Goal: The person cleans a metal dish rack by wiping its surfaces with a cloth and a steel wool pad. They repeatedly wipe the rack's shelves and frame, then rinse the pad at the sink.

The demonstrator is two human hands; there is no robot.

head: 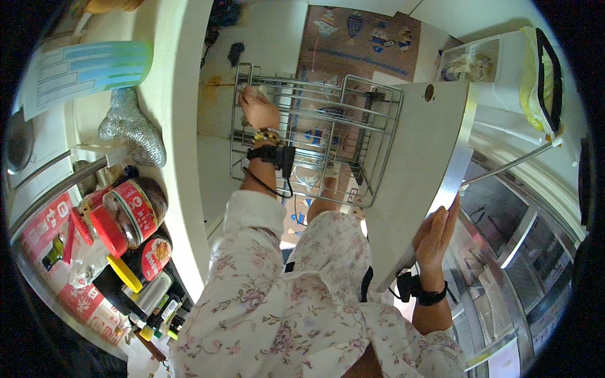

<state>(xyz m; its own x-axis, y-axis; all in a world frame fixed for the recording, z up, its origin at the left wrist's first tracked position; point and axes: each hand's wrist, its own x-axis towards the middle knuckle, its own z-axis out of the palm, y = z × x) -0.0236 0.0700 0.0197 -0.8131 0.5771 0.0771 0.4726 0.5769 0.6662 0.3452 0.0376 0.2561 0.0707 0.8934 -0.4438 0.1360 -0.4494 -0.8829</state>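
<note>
My left hand is over the left side of a chrome wire rack. Its fingers are curled on a crumpled pale cloth against the rack's bars. Part of the cloth is hidden by the hand. To the right, my right hand holds the edge of a pale cabinet panel, which has a round hole near its far end. The rack stands between this panel and the white cabinet side at the left. Both wrists wear black straps with small devices, and the left one also has a beaded bracelet.
Jars with red lids and bottles crowd a metal-railed shelf at the left. A silvery fishtail-shaped object hangs above them. A fish-patterned mat covers the floor. At the right are a bin with a yellow liner and a glazed frame.
</note>
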